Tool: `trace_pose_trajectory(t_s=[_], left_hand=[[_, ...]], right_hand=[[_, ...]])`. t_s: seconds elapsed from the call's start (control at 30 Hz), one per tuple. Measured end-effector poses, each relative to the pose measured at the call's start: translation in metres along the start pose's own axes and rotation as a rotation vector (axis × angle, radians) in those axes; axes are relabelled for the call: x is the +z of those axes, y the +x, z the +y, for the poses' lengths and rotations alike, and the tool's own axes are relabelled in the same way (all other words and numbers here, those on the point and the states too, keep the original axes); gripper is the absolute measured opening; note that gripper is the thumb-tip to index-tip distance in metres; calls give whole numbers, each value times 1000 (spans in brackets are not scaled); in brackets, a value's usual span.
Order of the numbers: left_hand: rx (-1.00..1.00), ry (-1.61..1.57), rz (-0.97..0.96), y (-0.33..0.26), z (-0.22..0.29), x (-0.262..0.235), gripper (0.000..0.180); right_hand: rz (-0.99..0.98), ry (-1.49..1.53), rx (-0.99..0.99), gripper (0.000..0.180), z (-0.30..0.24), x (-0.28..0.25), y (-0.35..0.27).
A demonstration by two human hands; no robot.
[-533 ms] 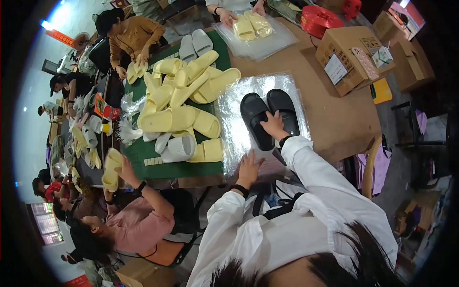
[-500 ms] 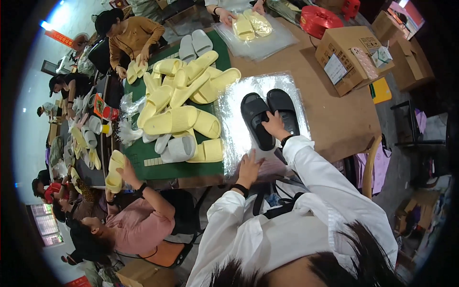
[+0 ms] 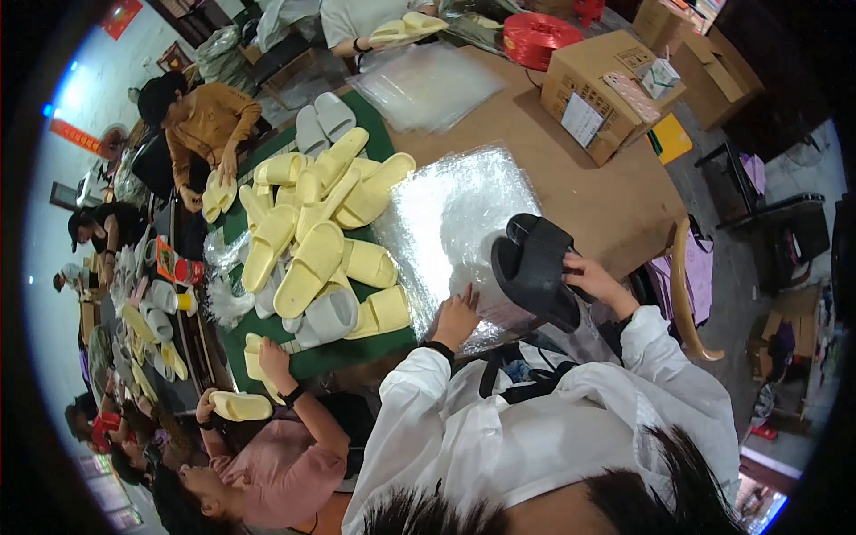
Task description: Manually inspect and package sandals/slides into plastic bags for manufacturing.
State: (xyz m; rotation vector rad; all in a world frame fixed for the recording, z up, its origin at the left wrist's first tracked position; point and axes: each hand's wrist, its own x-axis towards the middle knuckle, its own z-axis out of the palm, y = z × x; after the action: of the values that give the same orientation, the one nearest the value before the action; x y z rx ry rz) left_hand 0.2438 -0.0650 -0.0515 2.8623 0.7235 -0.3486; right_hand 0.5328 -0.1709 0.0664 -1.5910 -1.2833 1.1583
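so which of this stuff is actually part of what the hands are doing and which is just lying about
In use:
- right hand, holding the pair of black slippers
- left hand, resting on the stack of clear plastic bags

Lying about:
- pile of yellow slippers on the green mat
- two grey slippers
- cardboard box
- red twine spool
- second stack of clear bags

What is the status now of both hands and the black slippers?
Right hand has a grip on the black slippers, lifted off the table. Left hand flat on the clear plastic bags. Yellow slippers piled alongside, not in the way.
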Motion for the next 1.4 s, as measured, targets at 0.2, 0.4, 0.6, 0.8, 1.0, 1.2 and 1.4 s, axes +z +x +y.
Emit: trace_pose_trajectory(t_s=[0.2, 0.4, 0.6, 0.8, 1.0, 1.2, 1.4], left_hand=[[-73, -138, 41, 13, 0, 0, 50], [-100, -106, 310, 24, -17, -3, 57], [-63, -232, 437, 25, -20, -23, 58], [-50, 5, 400, 22, -17, -59, 62], [185, 14, 332, 26, 12, -89, 65], [183, 27, 315, 29, 40, -99, 67], [200, 56, 268, 32, 54, -107, 72]], right_hand=[[-87, 0, 40, 16, 6, -5, -31], [-259, -28, 5, 13, 5, 6, -21], [-349, -89, -61, 18, -18, 25, -5], [-392, -187, 48, 23, 1, 24, 6], [7, -600, -200, 20, 13, 32, -7], [266, -712, -320, 18, 18, 44, -24], [310, -795, -234, 22, 17, 57, -23]])
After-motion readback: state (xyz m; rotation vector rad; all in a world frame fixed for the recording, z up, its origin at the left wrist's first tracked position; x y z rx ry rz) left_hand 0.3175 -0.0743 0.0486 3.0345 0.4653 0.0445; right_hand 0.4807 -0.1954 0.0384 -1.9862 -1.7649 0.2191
